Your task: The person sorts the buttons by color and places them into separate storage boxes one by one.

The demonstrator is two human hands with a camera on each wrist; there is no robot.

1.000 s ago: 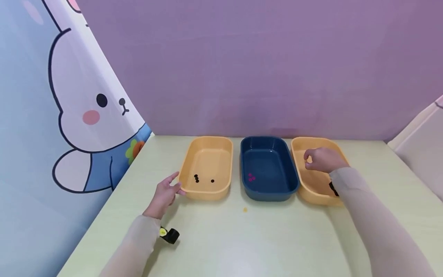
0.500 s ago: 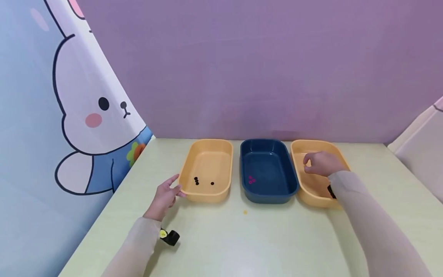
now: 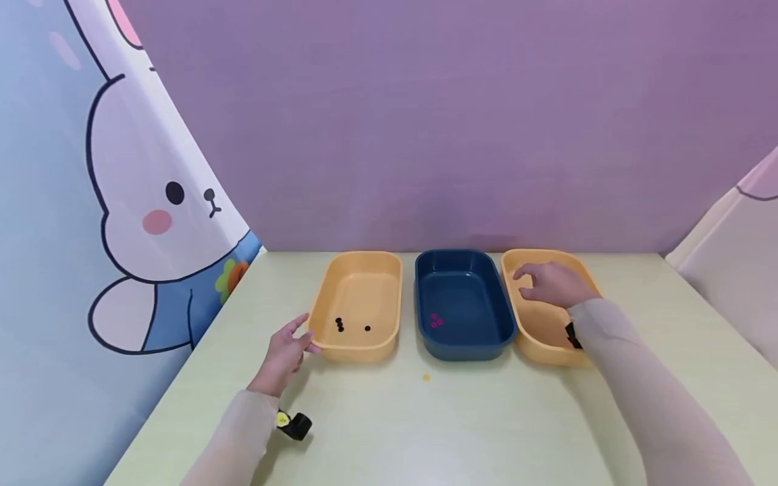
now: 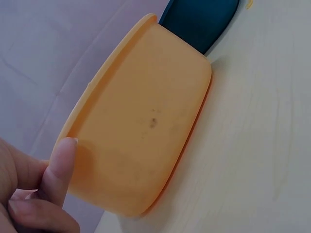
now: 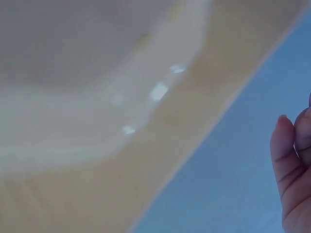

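At the left orange tray [image 3: 389,290], my left hand [image 3: 284,351] holds the near-left corner, fingers at the rim. In the left wrist view, a fingertip [image 4: 65,150] lies against the outer wall of this tray [image 4: 141,107]. Several small black pieces [image 3: 340,325] lie inside it. My right hand [image 3: 554,283] hovers above the right orange tray [image 3: 550,358], thumb and index finger apart and nothing seen between them. Only part of this hand [image 5: 296,170] shows at the right wrist view's edge. Small yellowish spots [image 5: 142,42] appear blurred there.
Between the orange trays stands a dark blue tray [image 3: 464,352] with three small pink rings [image 3: 435,321]. A small yellow piece [image 3: 426,378] lies on the pale table [image 3: 425,432] in front. Behind the trays rises a purple backdrop [image 3: 413,135].
My right thumb and index finger have parted from a near-closed ring, and the hand has shifted slightly away over the tray. My left hand stays at its tray; the head view has tilted slightly.
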